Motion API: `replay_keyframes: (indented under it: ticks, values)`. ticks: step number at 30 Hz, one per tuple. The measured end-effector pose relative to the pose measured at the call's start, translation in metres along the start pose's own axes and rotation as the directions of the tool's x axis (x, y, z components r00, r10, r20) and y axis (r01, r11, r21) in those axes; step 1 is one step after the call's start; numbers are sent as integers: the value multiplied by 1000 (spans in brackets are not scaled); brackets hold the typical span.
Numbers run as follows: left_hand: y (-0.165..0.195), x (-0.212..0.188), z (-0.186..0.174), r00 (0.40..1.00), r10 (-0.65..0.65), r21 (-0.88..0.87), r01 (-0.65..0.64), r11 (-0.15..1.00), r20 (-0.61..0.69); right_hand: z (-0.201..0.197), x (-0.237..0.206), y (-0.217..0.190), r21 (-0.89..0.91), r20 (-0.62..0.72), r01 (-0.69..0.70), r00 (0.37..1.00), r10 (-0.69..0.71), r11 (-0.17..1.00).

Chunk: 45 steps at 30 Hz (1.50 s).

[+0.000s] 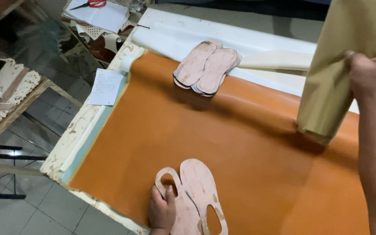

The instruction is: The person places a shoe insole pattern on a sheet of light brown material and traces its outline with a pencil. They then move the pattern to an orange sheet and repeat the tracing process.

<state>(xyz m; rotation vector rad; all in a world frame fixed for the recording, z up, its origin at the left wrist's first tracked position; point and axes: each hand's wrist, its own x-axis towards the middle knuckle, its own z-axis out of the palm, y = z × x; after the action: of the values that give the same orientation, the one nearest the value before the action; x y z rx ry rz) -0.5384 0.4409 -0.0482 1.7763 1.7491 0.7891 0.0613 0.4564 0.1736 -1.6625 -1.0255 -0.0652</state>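
A: What takes up most of the view?

B: The worktable (68, 143), its chipped pale edge running from twelve o'clock down to seven. Spread over it is a big orange leather sheet (223, 143), filling the middle out to five o'clock.

A: And past the sheet?

B: White sheeting (223, 32) lies along its far edge, from twelve to two o'clock.

A: What is the right hand doing?

B: The right hand (373, 72), at three o'clock, has its fingers clamped round a tan roll of material (338, 65). The roll stands tilted, and its lower end rests on the orange sheet.

A: The left hand?

B: The left hand (162, 213) is at six o'clock, fingers together and pressed flat on a pair of pink sole patterns (196, 187) with oval cut-outs. They lie on the sheet's near edge, overlapping each other.

A: Any more patterns?

B: A stack of pink sole patterns (207, 67) sits at twelve o'clock, where the orange sheet meets the white.

A: Smaller things?

B: A white paper slip (105, 87) at ten o'clock on the table's left edge, just beside the sheet. Red-handled scissors (90, 4) lie on papers at eleven o'clock, well apart.
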Motion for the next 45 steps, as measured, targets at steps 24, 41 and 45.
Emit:
replay_keyframes:
  ticks: [24, 41, 45]
  values:
    - [-4, -17, 4, 998, -41, 117, 36, 993, 45, 52, -53, 77, -570, -15, -95, 994, 106, 816]
    - [38, 80, -55, 790, -234, -741, 613, 274, 567, 152, -372, -108, -21, 485, -849, 453, 748, 528]
    - [21, 129, -57, 769, -140, -727, 637, 257, 624, 201, -380, -142, -135, 474, -816, 445, 760, 562]
